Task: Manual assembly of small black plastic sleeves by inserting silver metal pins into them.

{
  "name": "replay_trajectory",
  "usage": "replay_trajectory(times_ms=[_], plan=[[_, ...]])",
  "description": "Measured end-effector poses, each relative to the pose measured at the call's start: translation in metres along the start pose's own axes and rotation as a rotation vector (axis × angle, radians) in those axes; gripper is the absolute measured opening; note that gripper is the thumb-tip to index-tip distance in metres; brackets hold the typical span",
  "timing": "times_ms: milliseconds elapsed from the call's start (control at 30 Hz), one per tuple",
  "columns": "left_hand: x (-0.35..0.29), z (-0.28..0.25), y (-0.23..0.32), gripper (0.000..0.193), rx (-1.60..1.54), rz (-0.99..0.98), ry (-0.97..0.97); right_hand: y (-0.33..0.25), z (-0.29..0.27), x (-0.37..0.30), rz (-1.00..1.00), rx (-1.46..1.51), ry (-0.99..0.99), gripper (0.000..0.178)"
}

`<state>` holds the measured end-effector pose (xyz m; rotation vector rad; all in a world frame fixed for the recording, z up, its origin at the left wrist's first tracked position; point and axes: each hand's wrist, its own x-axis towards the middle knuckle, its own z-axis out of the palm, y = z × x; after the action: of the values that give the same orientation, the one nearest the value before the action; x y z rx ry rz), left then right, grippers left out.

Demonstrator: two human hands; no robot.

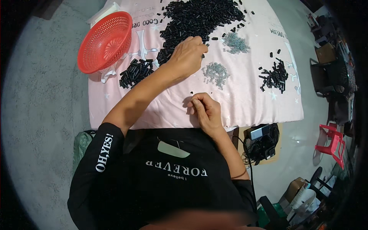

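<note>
My left hand (188,56) reaches over the near edge of a big heap of small black tubular pieces (199,17). Its fingers are curled together, with a small black piece (202,56) showing at the tips. Closer to me, my right hand (208,113) is closed in a pinch above the pink cloth (161,111); whatever it pinches is hidden. A small pile of clear pieces (216,74) lies between the hands and to the right, and a greenish clear pile (235,43) lies farther back.
A red plastic basket (86,57) tilts at the table's left edge. Beside it lies a small pile of longer black pieces (136,72), and another black pile (275,77) lies at the right. A pink-red stool (331,143) stands on the floor at right, and cables (264,147) hang near the table.
</note>
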<state>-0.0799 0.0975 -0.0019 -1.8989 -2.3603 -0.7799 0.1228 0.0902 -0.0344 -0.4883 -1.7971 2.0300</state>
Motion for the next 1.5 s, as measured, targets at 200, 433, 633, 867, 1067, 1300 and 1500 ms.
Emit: replay_trajectory(times_ms=[200,433,633,867,1067,1300,1500], plan=[[0.003,0.009,-0.003,0.021,0.124,-0.003,-0.126,0.001,0.001,0.001,-0.105,-0.038,0.032,0.01],[0.0,0.011,-0.003,0.014,0.108,0.045,-0.099,0.005,0.0,0.001,-0.127,-0.028,0.023,0.008],[-0.005,0.008,-0.001,0.015,0.102,0.091,-0.095,0.003,-0.001,0.0,-0.102,-0.022,0.023,0.007],[-0.004,0.001,-0.009,0.025,-0.01,0.074,0.028,0.008,-0.002,-0.001,-0.11,-0.075,0.072,0.008],[-0.006,0.0,-0.011,0.029,0.044,0.039,-0.033,0.011,0.002,0.006,-0.349,-0.24,0.213,0.016],[-0.005,0.003,-0.003,0.024,0.118,0.05,-0.103,0.006,0.005,0.006,-0.35,-0.477,0.273,0.025],[-0.009,0.001,-0.004,0.018,0.014,0.091,-0.06,0.008,0.003,0.006,-0.361,-0.446,0.271,0.024]])
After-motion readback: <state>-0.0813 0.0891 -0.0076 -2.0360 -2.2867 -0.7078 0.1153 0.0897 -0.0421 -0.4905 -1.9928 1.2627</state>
